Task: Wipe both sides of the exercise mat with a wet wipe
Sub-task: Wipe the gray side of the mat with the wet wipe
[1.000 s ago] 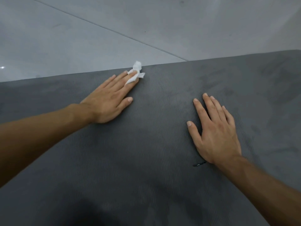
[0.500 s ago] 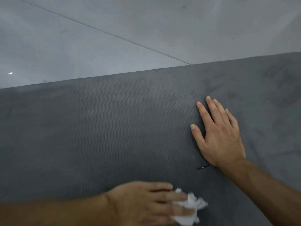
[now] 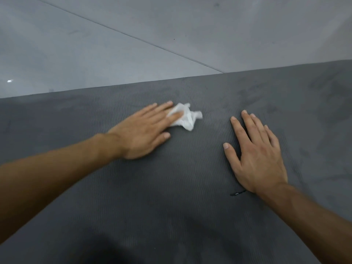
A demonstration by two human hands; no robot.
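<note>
A dark grey ribbed exercise mat (image 3: 171,197) lies flat and fills the lower part of the head view. My left hand (image 3: 144,132) lies flat on it near the middle, straight fingers pressing a crumpled white wet wipe (image 3: 185,117) against the mat; most of the wipe sticks out past the fingertips. My right hand (image 3: 255,155) rests flat on the mat to the right, fingers spread and straight, holding nothing. Darker damp smears show on the mat at the right.
Pale grey floor tiles (image 3: 133,44) lie beyond the mat's far edge, crossed by a thin grout line. A small dark mark (image 3: 237,193) sits on the mat beside my right wrist. A dark shadow covers the mat's near bottom edge.
My left hand swept the wipe from the mat's far edge down toward me, then back up to the middle. My right hand stayed flat in place.
</note>
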